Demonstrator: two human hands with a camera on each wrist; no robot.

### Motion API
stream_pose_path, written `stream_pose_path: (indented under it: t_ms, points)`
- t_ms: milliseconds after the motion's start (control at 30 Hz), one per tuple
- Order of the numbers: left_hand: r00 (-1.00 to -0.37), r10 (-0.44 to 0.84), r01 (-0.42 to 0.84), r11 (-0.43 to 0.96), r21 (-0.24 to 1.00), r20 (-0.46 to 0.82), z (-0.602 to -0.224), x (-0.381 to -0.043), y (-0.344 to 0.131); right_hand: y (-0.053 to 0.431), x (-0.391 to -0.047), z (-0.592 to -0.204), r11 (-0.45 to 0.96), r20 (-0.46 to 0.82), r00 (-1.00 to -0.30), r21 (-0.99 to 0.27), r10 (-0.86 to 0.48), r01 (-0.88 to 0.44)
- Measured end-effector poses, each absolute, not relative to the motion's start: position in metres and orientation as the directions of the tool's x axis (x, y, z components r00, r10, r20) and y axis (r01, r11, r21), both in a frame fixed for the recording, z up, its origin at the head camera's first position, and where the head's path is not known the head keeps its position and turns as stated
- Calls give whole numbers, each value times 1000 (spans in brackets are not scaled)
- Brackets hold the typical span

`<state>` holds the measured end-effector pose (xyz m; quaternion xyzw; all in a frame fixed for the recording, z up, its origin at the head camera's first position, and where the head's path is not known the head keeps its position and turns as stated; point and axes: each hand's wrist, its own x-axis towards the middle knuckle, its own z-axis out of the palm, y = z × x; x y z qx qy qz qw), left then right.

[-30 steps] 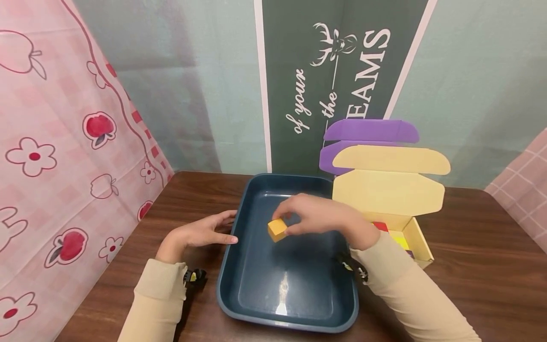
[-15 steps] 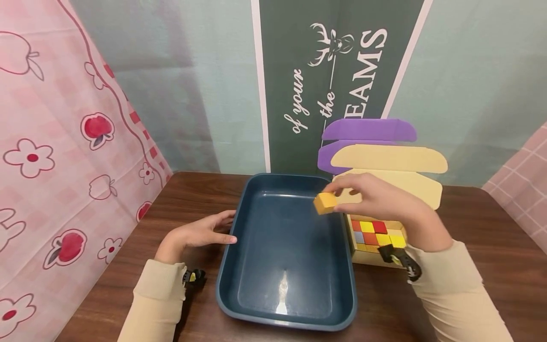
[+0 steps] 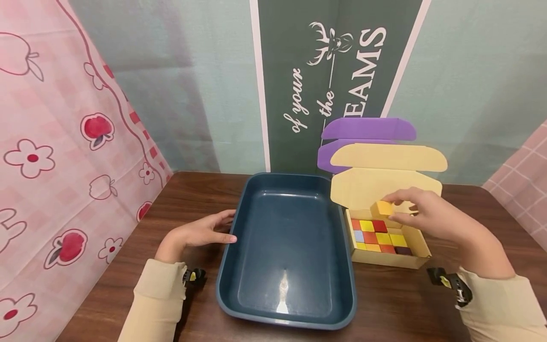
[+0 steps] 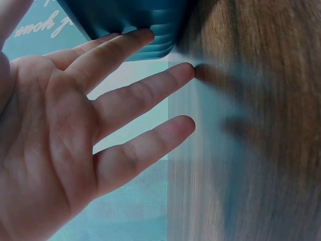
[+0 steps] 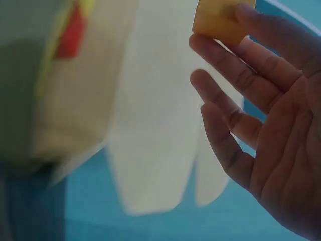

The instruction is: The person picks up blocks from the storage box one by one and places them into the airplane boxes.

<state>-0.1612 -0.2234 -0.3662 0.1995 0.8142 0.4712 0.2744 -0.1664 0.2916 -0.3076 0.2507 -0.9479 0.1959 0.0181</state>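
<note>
A yellow-orange cube (image 3: 382, 209) is pinched between the thumb and fingers of my right hand (image 3: 431, 216), above the back part of a cream cardboard box (image 3: 386, 259). Several coloured cubes (image 3: 371, 239) lie in rows inside that box, red, yellow, orange, blue and dark ones. In the right wrist view the held cube (image 5: 223, 20) sits at the fingertips, the other fingers loosely bent. My left hand (image 3: 201, 232) rests at the left rim of a dark blue tray (image 3: 350, 285), its thumb on the rim. The left wrist view shows its fingers (image 4: 145, 95) spread and fairly straight, touching the tray's outer wall (image 4: 155, 42).
The cream box's lid (image 3: 376, 187) stands upright behind it. A purple lid (image 3: 367, 129) shows farther back. Tray and box stand side by side on a dark wooden table (image 3: 483, 228), with a green cloth backdrop (image 3: 205, 95) behind and a pink patterned cloth (image 3: 55, 166) at left.
My right hand has carried the yellow-orange cube from over the tray rightward to above the cream box, uncovering the cubes in it. My left hand stays at the tray's rim.
</note>
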Motion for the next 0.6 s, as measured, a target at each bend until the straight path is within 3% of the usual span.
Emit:
stream_pose_path:
  t_ms: [300,600]
  points:
    - [-771,582,68,479,875,-259,-366,-161,-224,326,-169,-347,816,253,-847,-246,-467,-523]
    - [-768,590,73,466,882,-249,-368,-161,-224,315,-168,-358,920,21,-946,-228,-322,-319]
